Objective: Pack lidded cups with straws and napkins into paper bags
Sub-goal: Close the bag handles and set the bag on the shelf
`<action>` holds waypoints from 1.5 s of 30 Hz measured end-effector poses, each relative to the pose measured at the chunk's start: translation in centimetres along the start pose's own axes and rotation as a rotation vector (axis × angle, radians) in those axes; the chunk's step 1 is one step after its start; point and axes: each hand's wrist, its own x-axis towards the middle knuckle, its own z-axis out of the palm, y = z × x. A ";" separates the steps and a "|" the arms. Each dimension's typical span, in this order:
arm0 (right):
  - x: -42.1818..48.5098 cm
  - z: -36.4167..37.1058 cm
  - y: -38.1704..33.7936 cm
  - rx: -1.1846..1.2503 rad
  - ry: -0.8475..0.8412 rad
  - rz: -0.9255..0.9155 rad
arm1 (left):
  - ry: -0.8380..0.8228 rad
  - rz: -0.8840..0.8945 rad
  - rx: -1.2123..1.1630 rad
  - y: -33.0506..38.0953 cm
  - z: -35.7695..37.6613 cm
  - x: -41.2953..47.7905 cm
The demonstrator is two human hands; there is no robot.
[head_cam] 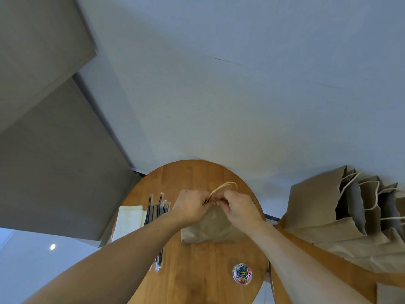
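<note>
A brown paper bag [210,227] stands on the round wooden table [197,270]. Its pale handles [225,186] stick up behind my hands. My left hand [191,205] and my right hand [238,206] meet at the bag's top edge, and both pinch it together with curled fingers. What lies between the fingertips is too small to tell. Wrapped black straws [157,209] lie left of the bag, beside a stack of white napkins [129,220]. No cup is in sight.
A clear round tub of coloured paper clips [242,273] sits near the table's front right. Several brown paper bags [341,207] with handles stand on a second wooden table [324,266] at the right. A pale wall rises close behind.
</note>
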 end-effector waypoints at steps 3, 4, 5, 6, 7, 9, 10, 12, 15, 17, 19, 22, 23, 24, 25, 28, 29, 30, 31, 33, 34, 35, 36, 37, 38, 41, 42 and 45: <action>-0.1 0.2 0.1 -0.018 -0.008 0.001 | 0.000 -0.006 -0.018 0.0 0.0 -0.1; -0.2 0.3 0.1 -0.028 -0.009 0.010 | 0.001 -0.015 -0.027 0.0 0.0 -0.1; -0.3 0.4 0.1 -0.036 -0.004 0.020 | 0.000 -0.025 -0.034 0.1 0.0 -0.2; -0.3 0.5 0.1 -0.041 0.010 0.031 | -0.005 -0.036 -0.037 0.2 0.0 -0.2; -0.4 0.6 0.1 -0.046 0.023 0.042 | -0.011 -0.046 -0.038 0.2 0.0 -0.3; -0.5 0.7 0.0 -0.073 0.030 0.053 | -0.010 -0.057 -0.034 0.4 0.1 -0.3; -0.5 0.8 -0.1 -0.092 0.027 0.055 | -0.003 -0.058 -0.034 0.4 0.2 -0.4; -0.4 0.8 -0.2 -0.121 0.022 0.062 | 0.013 -0.052 -0.037 0.4 0.2 -0.5; -0.1 0.7 -0.3 -0.178 -0.004 0.058 | 0.036 -0.035 -0.030 0.4 0.1 -0.6; 0.2 0.5 -0.5 -0.210 -0.039 0.048 | 0.055 -0.028 -0.034 0.4 0.2 -0.6; 0.6 0.2 -0.7 -0.235 -0.083 0.046 | 0.069 -0.029 -0.040 0.3 0.4 -0.7; 1.0 0.1 -0.7 -0.278 -0.142 0.062 | 0.074 -0.024 -0.049 0.3 0.6 -0.8; 1.0 0.2 -0.7 -0.283 -0.147 0.066 | 0.083 -0.022 -0.054 0.3 0.6 -0.9; 1.0 0.2 -0.8 -0.283 -0.148 0.069 | 0.091 -0.020 -0.059 0.3 0.7 -0.9; 0.9 0.3 -0.8 -0.284 -0.147 0.068 | 0.095 -0.016 -0.062 0.3 0.7 -1.0; 0.9 0.3 -0.8 -0.326 -0.157 0.042 | 0.078 -0.026 -0.063 0.5 0.7 -1.2; 0.8 0.2 -0.8 -0.339 -0.149 0.028 | 0.070 -0.037 -0.054 0.6 0.5 -1.1; 0.5 0.1 -0.8 -0.336 -0.127 0.011 | 0.064 -0.048 -0.042 0.7 0.3 -1.1; 0.1 0.0 -0.8 -0.309 -0.096 -0.010 | 0.059 -0.053 -0.031 0.9 0.0 -1.0; -1.3 -0.3 -0.8 -0.206 0.011 -0.100 | 0.049 -0.057 -0.022 1.0 -0.7 -1.1; -2.1 -0.5 -0.6 -0.154 0.084 -0.174 | 0.047 -0.065 -0.021 0.9 -0.9 -1.1; -2.8 -0.7 -0.3 -0.117 0.172 -0.256 | 0.049 -0.073 -0.023 0.7 -1.1 -1.3; -3.5 -1.0 0.1 -0.098 0.256 -0.324 | 0.053 -0.087 -0.027 0.3 -1.1 -1.6; -4.0 -1.2 0.7 -0.091 0.315 -0.350 | 0.054 -0.102 -0.038 -0.2 -1.1 -1.9; -4.3 -1.5 1.3 -0.090 0.347 -0.327 | 0.051 -0.121 -0.058 -0.8 -1.1 -2.3; -4.7 -2.4 3.7 -0.082 0.297 -0.017 | 0.024 -0.184 -0.125 -2.4 -0.8 -3.7; -4.7 -2.6 4.4 -0.055 0.249 0.080 | 0.014 -0.219 -0.147 -2.9 -0.7 -4.1; -4.4 -2.3 6.2 0.145 0.027 0.269 | 0.005 -0.334 -0.234 -3.8 -0.4 -5.0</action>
